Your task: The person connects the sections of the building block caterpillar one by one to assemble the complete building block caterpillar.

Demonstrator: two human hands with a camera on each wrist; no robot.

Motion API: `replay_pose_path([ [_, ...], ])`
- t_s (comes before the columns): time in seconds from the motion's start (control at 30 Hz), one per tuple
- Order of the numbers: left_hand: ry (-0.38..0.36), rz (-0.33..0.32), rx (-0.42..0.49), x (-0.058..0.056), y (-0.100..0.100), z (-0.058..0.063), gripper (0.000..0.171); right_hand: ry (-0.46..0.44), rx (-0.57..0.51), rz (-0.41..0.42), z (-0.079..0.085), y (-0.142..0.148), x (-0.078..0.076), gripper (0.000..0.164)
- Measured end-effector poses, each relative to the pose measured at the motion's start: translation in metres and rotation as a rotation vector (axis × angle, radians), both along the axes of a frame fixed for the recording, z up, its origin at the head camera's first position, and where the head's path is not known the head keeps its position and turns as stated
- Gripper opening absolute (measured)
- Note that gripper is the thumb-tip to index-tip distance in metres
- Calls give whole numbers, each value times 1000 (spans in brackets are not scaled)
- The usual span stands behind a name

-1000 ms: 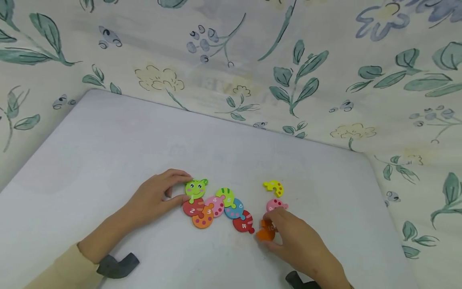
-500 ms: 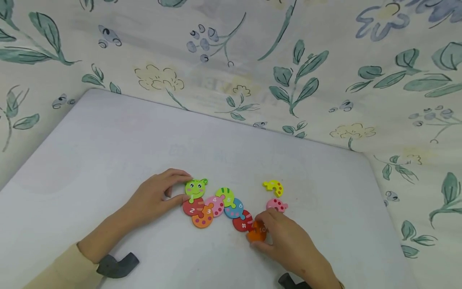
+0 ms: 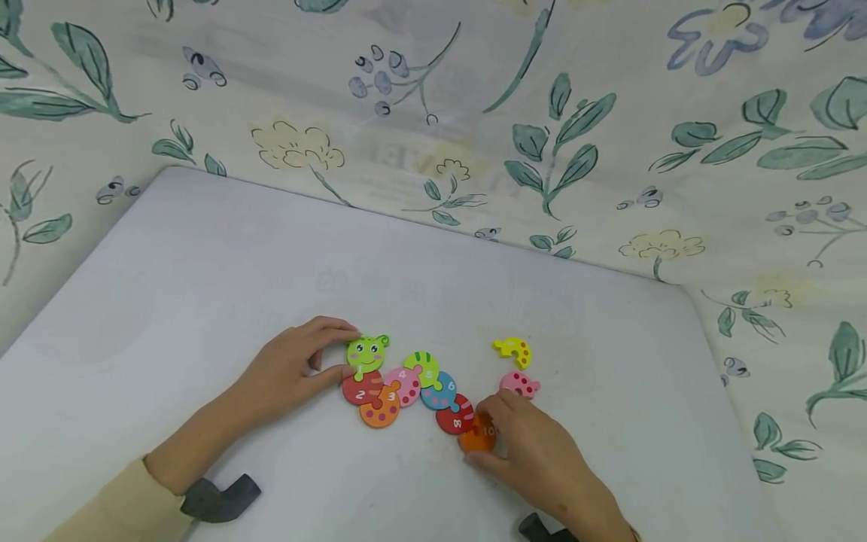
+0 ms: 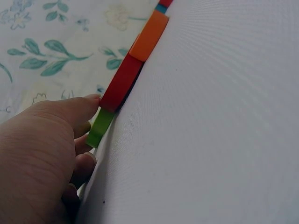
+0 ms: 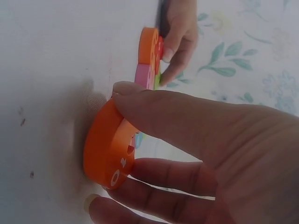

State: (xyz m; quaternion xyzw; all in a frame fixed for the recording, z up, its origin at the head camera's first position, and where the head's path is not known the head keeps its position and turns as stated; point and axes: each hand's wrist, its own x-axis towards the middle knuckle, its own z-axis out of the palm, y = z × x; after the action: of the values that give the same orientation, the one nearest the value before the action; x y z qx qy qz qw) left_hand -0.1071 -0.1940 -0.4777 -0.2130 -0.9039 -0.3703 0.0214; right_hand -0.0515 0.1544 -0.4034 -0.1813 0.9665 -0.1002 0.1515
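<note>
A row of caterpillar number-puzzle pieces lies on the white tabletop in the head view. At its left end, my left hand (image 3: 298, 369) pinches the green caterpillar head piece (image 3: 367, 354) between thumb and fingers. The red "2" piece (image 3: 357, 389) joins the head, followed by orange, pink, green and blue pieces. The red "8" piece (image 3: 452, 421) comes after the blue one. My right hand (image 3: 538, 452) pinches the orange "10" piece (image 3: 476, 438) against the red piece's right end; whether their tabs interlock is hidden. Close up, the right thumb covers part of the orange piece (image 5: 100, 149).
A yellow piece (image 3: 520, 352) and a pink dotted piece (image 3: 518, 382) lie loose beyond my right hand. Dark grey angled objects (image 3: 222, 498) show by both wrists. Floral cloth (image 3: 433, 135) hangs behind the table (image 3: 284, 241).
My right hand has moved left with the orange "10" piece, from a gap beside the red "8" piece to contact with it. The left hand has stayed on the head piece.
</note>
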Motion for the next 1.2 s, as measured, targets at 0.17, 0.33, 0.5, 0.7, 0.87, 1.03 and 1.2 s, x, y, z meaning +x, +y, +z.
replay_pose_path([
  [0.17, 0, -2, 1, 0, 0, -1, 51, 16, 16, -4, -1, -1, 1, 53],
  [0.33, 2, -1, 5, 1, 1, 1, 51, 21, 26, -8, -1, -4, 1, 54],
  [0.5, 6, -1, 7, 0, 0, 1, 51, 18, 25, -16, -1, -6, 2, 54],
  [0.7, 13, -4, 6, 0, 0, 1, 51, 24, 21, -16, -2, -5, 3, 55],
  [0.87, 3, -4, 6, -1, 1, 1, 50, 46, 10, 2, -2, -4, 3, 53],
  [1.03, -3, -4, 1, 0, 1, 2, 51, 49, -26, 7, 0, -3, 3, 48],
  [1.2, -1, -1, -7, 0, 2, 2, 52, 45, 15, -25, 3, 4, 0, 45],
])
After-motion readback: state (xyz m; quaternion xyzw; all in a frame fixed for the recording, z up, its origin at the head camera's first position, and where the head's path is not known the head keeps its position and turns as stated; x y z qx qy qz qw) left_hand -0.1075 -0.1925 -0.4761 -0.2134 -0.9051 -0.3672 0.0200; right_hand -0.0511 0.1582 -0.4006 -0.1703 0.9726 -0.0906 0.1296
